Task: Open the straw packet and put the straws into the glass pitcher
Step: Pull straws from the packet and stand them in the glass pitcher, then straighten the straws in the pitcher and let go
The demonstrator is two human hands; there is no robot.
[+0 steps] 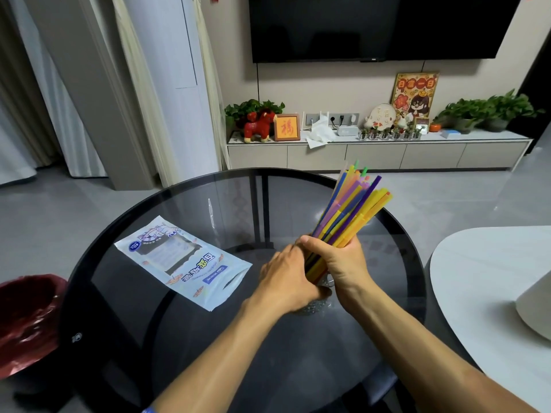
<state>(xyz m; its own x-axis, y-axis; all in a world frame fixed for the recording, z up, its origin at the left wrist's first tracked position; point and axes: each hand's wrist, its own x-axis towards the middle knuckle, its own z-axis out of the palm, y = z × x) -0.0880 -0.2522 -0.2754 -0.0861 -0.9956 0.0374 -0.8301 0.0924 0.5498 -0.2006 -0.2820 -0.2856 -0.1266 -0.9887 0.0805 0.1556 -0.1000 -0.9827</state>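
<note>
A bundle of coloured straws (pixel 351 208) fans up and to the right from between my hands. My right hand (pixel 340 262) is wrapped around the bundle's lower part. My left hand (pixel 286 278) grips the glass pitcher (pixel 317 304), which is mostly hidden behind both hands; only its clear base and a bit of wall show. The straws' lower ends seem to go down into the pitcher. The flat white and blue straw packet (pixel 182 260) lies on the dark round glass table (pixel 149 338), to the left of my hands.
A red bin with a red liner (pixel 28 320) stands on the floor at the left. A white table (pixel 483 281) with a white object sits close on the right. A TV cabinet with plants and ornaments (pixel 375 152) lines the far wall.
</note>
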